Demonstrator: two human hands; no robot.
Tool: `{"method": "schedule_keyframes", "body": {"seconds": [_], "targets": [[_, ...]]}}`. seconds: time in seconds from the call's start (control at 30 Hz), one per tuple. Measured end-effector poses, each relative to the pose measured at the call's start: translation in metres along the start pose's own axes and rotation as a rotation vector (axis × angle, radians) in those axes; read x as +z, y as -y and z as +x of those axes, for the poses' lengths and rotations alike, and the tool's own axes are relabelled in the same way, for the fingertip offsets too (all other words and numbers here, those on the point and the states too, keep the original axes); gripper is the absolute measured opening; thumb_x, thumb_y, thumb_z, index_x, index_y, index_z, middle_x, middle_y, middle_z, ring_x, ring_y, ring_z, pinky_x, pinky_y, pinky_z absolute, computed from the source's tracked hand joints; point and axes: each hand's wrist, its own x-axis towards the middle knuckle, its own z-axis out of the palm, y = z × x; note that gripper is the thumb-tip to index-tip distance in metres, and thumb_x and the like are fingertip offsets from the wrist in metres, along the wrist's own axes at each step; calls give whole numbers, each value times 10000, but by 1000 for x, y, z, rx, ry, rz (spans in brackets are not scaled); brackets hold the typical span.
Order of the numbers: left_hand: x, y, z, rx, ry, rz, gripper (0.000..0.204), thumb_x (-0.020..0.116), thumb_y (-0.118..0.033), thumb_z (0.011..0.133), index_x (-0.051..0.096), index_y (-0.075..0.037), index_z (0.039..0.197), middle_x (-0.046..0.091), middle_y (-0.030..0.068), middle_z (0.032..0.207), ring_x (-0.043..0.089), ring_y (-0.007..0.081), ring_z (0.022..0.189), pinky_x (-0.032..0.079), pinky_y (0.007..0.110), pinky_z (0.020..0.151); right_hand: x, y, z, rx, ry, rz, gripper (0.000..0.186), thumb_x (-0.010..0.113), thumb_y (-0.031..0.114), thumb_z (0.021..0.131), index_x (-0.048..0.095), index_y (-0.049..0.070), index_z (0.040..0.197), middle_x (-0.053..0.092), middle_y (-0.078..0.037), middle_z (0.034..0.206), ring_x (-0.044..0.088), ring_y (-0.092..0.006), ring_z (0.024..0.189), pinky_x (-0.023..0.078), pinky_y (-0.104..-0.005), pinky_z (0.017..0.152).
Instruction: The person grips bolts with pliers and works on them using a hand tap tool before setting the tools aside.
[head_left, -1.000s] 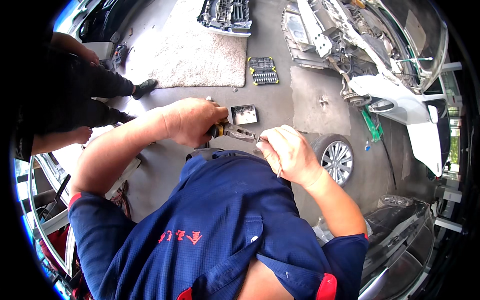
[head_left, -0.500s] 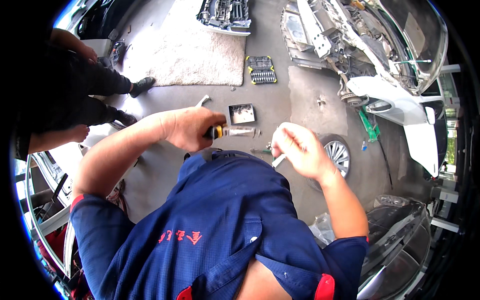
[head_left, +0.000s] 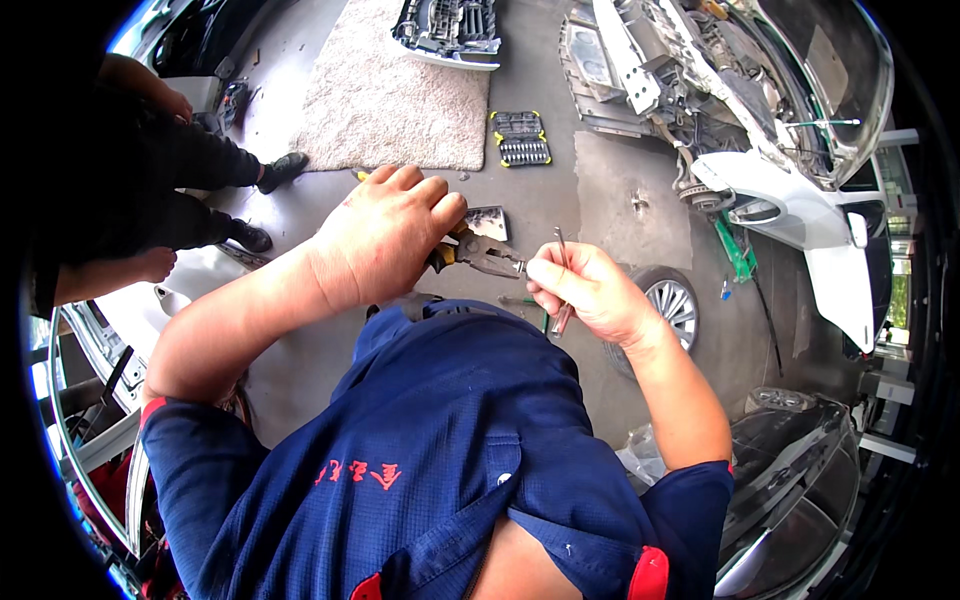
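My left hand [head_left: 380, 240] is closed round the handles of a pair of pliers [head_left: 482, 254] with yellow and black grips, its jaws pointing to the right. At the jaw tips a small metal piece [head_left: 519, 267] shows, next to the fingertips of my right hand [head_left: 595, 295]. That hand is closed on a slim screwdriver [head_left: 563, 318], whose clear handle sticks out below the fingers and whose thin shaft stands up above them. Whether the right fingertips also pinch the small metal piece, I cannot tell. Behind the pliers lies a dark-rimmed tray [head_left: 488, 222], partly hidden by my left hand.
An open socket set [head_left: 522, 140] lies on the floor beyond the tray, beside a pale carpet [head_left: 400, 120]. A wheel [head_left: 672, 308] lies right of my right hand. A partly stripped white car [head_left: 780, 190] stands at the right. Another person's leg [head_left: 215, 165] is at the left.
My left hand has swung the pliers round to point right, toward the right hand. My right hand has turned, and the screwdriver now stands more upright in it.
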Motion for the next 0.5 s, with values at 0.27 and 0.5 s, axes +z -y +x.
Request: {"method": "schedule_keyframes", "body": {"seconds": [0.27, 0.5], "targets": [[-8, 4, 0, 30, -121, 72, 363, 734, -96, 797, 645, -54, 1147, 651, 94, 1064, 633, 307, 1072, 500, 438, 981, -1, -12, 5, -205, 34, 119, 122, 680, 159, 1027, 663, 65, 951, 628, 41, 790, 562, -33, 703, 472, -219, 614], [-7, 4, 0, 42, -146, 89, 359, 731, -98, 790, 644, -52, 1136, 655, 98, 1059, 635, 309, 1064, 501, 438, 981, -4, -15, 7, -181, 1, 137, 148, 661, 181, 1035, 709, 49, 988, 675, 16, 823, 581, -36, 715, 479, -219, 643]]}}
